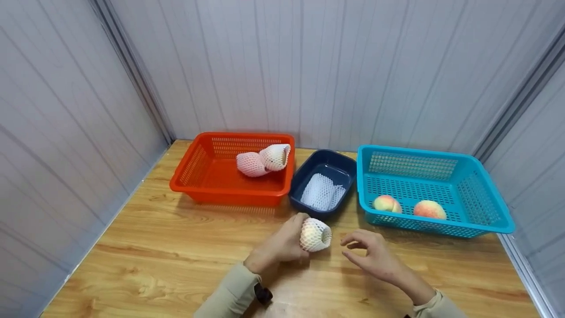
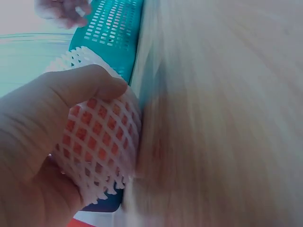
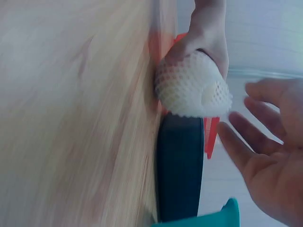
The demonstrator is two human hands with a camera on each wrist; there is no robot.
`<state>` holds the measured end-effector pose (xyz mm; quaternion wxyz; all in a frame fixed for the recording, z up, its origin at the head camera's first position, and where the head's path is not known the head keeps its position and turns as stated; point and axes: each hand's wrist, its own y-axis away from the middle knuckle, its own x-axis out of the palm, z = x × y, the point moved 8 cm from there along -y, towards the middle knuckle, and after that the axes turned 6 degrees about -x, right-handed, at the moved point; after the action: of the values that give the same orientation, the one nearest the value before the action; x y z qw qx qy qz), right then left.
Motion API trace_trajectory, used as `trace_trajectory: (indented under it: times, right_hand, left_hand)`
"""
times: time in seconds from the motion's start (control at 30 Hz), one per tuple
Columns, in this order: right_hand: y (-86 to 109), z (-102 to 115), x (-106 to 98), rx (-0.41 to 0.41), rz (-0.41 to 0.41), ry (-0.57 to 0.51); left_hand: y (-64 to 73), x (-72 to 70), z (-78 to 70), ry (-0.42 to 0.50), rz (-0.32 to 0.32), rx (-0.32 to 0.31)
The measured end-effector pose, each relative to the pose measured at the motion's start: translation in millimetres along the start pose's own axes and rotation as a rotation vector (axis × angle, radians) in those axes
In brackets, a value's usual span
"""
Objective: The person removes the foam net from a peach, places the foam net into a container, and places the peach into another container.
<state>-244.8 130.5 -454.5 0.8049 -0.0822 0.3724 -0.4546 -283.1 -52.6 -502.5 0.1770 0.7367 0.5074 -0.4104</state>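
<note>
My left hand [image 1: 284, 240] grips a peach in a white foam net sleeve [image 1: 315, 235] just in front of the dark blue tray. In the left wrist view the thumb lies across the netted peach [image 2: 97, 137], whose reddish skin shows through the mesh. The sleeve's open end faces right, toward my right hand [image 1: 375, 256]. That hand holds nothing; its fingers are parted and loosely bent, a short gap from the peach. The right wrist view shows the same gap between the right hand [image 3: 270, 142] and the foam sleeve [image 3: 187, 87].
A red basket [image 1: 234, 192] at the left holds two netted fruits [image 1: 251, 164]. Flat white foam nets [image 1: 318, 192] lie in the dark blue tray [image 1: 296, 201]. At the right, a teal basket [image 1: 503, 216] contains two bare peaches [image 1: 429, 210]. Pale panel walls [image 1: 282, 66] enclose the wooden table [image 1: 145, 247].
</note>
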Motion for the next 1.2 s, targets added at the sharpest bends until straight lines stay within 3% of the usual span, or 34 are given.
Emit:
trace_trajectory:
  times: [0.17,0.37,0.53,0.73,0.83,1.0,1.2]
  right_hand:
    - [-16.1,21,-3,-0.060,-0.106,0.019]
    - [-28.8,42,-6,-0.044,-0.146,-0.002]
    - [-23.4,23,-2,-0.033,-0.169,-0.002]
    - [-13.2,-3,3,0.042,-0.154,-0.031]
    - [-14.4,8,2,0.054,-0.132,-0.045]
    - [-13.8,4,7,0.039,-0.076,-0.060]
    - [-11.8,-4,10,0.008,-0.052,-0.014]
  left_hand:
    - [-1.7,-2.3,-11.3,0.001,-0.019,0.020]
    - [-0.7,-6.5,-28.7,0.001,-0.045,0.065]
    - [2.3,-7.0,-35.6,0.014,-0.052,0.068]
    - [4.8,-1.4,-42.4,0.055,-0.031,0.094]
    - [3.7,3.6,-43.6,0.066,-0.010,0.103]
    - [2.0,4.4,-47.0,0.073,0.000,0.118]
    - [0.9,0.2,-59.3,0.075,-0.029,0.215]
